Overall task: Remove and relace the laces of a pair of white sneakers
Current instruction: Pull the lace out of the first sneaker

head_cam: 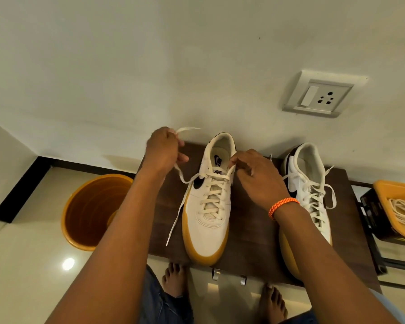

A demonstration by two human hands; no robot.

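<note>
Left hand [164,148] grips lace [181,177]; right hand [255,174] pinches lace at sneaker [208,206] collar (tongue reads NIKE).

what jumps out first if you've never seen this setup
Two hands work the laces of a white sneaker with a gum sole at the middle of a dark wooden shelf: the left hand pulls a lace end up and away, the right hand pinches lace at the top eyelets. Its twin stands to the right.
</note>
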